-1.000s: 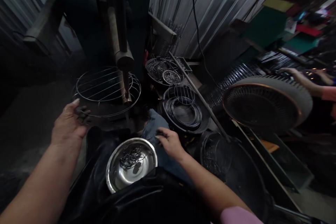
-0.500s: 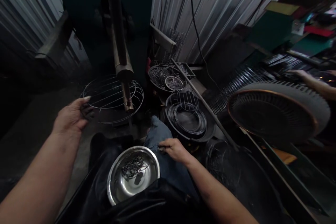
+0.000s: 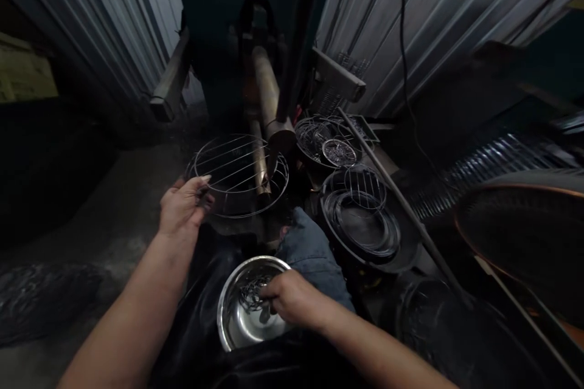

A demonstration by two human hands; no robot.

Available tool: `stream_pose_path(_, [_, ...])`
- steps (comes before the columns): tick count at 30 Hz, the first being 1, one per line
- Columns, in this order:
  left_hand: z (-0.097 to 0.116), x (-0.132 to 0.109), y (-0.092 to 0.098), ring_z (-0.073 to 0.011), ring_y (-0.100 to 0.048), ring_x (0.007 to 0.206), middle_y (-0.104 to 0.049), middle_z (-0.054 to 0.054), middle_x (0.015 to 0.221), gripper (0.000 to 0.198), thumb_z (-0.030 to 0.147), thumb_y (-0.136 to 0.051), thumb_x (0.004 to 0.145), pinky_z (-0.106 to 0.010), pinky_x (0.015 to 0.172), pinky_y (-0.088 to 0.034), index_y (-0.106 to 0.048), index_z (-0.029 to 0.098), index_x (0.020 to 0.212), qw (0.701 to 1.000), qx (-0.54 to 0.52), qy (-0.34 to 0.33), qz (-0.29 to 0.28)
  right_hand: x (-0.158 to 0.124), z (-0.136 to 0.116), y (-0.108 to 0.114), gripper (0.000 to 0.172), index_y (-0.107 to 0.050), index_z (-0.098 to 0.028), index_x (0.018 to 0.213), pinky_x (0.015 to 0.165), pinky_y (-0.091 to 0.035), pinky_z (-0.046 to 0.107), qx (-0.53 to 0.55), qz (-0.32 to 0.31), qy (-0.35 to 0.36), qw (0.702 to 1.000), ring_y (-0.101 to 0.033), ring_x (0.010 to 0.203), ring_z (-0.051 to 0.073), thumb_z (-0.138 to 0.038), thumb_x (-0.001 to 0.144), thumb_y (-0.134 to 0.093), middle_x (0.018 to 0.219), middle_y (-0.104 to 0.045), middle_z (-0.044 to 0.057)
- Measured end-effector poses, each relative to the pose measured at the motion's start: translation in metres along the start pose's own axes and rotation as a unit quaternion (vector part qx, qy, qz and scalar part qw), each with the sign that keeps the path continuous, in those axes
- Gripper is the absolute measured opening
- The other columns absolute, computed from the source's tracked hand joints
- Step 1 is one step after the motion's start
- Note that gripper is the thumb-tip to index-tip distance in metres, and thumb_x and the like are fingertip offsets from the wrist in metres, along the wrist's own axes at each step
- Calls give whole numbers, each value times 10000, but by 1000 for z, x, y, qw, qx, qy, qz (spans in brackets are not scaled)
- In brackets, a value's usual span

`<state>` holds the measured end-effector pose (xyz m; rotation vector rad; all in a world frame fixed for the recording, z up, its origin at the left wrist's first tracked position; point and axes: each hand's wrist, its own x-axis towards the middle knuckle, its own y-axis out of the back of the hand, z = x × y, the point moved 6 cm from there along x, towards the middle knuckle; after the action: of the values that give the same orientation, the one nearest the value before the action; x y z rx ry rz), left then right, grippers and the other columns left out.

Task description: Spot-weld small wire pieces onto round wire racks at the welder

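My left hand (image 3: 186,202) pinches the near left rim of a round wire rack (image 3: 223,187), which has parallel bars and a second ring below. The rack's right side sits around the lower bar of a machine (image 3: 261,164), close to its electrode-like tip. On my lap rests a shiny metal bowl (image 3: 232,334) with a small heap of bent wire pieces (image 3: 250,293) inside. Over the bowl's right side, my right hand (image 3: 289,298) reaches in with its fingers closed at the wire pieces. What its fingertips hold, if anything, is hidden.
To the right stands a dark basin (image 3: 326,219) with coiled wire rings and a small wire grid. Behind it is another basin (image 3: 305,155) of wire parts. A long rod (image 3: 392,185) slants past both. A large fan (image 3: 524,219) stands at the far right.
My right hand has moved from beside the bowl into it, onto the wire pieces. My left hand has come to the rack's rim with its fingers closed. The view has turned left.
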<state>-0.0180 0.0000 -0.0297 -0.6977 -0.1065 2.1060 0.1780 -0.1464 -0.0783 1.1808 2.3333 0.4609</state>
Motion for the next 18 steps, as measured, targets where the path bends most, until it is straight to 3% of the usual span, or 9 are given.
stream_pose_path(2, [0,3,0,-120,-533,504,-567,17,605,396,43,-720,507,-226,443,-433,-458,170,776,1000,-14,-10,-13,0,14,-17,284,-745,-174,685,672,-477,243,-43,-16,-29,999,-644,670,176,-38,651,-499,642,-703,28])
stream_pose_path(4, [-1,5,0,-125,-530,497,-568,22,601,441,56,-738,486,-234,442,-435,-446,183,791,999,-23,-17,-15,-1,23,-15,284,-748,-176,770,663,-484,245,-11,16,-37,999,-642,677,176,-71,679,-500,684,-706,24])
stream_pose_path(7, [-6,6,1,-125,-532,502,-575,26,607,480,87,-761,464,-234,448,-430,-453,188,818,999,-34,-16,-27,-10,34,15,273,-725,-188,940,643,-508,255,35,142,-50,988,-642,684,178,-191,756,-523,753,-709,20])
stream_pose_path(12, [-19,-2,-4,-90,-489,484,-544,50,613,471,138,-785,448,-209,439,-374,-486,184,810,995,-59,-19,-79,-48,67,60,323,-716,-183,904,787,-559,373,-98,375,-45,921,-692,804,251,-330,828,-439,865,-736,122])
stream_pose_path(15, [-29,-7,-6,-93,-492,511,-541,57,633,543,144,-795,444,-210,454,-370,-482,201,883,993,-88,7,-75,-60,92,66,327,-693,-205,960,853,-562,419,-101,385,-54,916,-707,889,276,-371,802,-461,943,-743,126])
stream_pose_path(18, [-35,-10,-8,-84,-484,525,-530,66,652,594,127,-796,434,-205,471,-355,-466,214,921,992,-106,22,-72,-61,108,70,369,-623,-205,1015,768,-587,397,-38,370,-108,922,-718,836,270,-452,750,-548,900,-746,103])
